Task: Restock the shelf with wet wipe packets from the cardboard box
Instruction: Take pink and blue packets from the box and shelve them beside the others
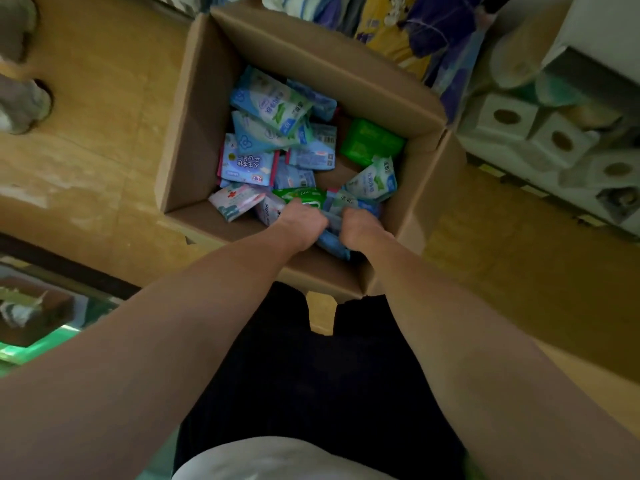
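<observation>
Big open brown cardboard box (194,109) sits on a yellowish tiled floor (104,161), flaps standing up all round, so the only way in is from above. Inside is a loose jumble of soft wet wipe packets (273,133), mostly pale blue and white, with a plain green packet (370,142) off beyond the right hand (363,226). Both hands are down at the near wall: the left hand (303,220) and the right one sit close together with fingers dug into the packets, looks like they're bunching up blue ones, though I can't tell exactly what each holds. White toilet-roll packs (540,133) are stacked further right.
</observation>
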The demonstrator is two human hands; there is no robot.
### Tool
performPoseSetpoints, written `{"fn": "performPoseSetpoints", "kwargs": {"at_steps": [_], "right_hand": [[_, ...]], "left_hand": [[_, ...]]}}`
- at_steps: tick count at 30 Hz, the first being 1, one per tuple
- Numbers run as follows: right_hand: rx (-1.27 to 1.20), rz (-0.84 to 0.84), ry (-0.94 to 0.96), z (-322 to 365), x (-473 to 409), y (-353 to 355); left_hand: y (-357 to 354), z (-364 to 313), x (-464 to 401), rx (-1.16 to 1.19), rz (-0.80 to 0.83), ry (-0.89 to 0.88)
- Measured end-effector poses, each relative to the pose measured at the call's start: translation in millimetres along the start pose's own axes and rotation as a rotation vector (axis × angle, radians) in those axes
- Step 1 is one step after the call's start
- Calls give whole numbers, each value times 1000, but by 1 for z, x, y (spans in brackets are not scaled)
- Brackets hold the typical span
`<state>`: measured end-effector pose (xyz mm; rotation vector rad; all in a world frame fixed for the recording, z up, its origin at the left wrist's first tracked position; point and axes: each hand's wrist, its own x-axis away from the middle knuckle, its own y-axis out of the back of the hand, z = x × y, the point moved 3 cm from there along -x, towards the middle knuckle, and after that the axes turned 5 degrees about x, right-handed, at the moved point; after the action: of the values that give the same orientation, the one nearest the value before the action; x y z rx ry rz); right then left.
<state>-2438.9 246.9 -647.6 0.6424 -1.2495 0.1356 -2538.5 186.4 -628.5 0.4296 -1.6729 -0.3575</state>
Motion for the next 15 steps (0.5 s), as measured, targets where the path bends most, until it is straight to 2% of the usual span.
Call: {"fn": "performPoseSetpoints", "kwargs": {"at_steps": [11, 15], "right_hand": [[25, -135, 89, -5, 69, 91], [-44, -225, 131, -11, 106, 122]], "left_hand": [[67, 1, 77, 216, -178, 220], [97, -2, 106, 356, -166, 275]]}}
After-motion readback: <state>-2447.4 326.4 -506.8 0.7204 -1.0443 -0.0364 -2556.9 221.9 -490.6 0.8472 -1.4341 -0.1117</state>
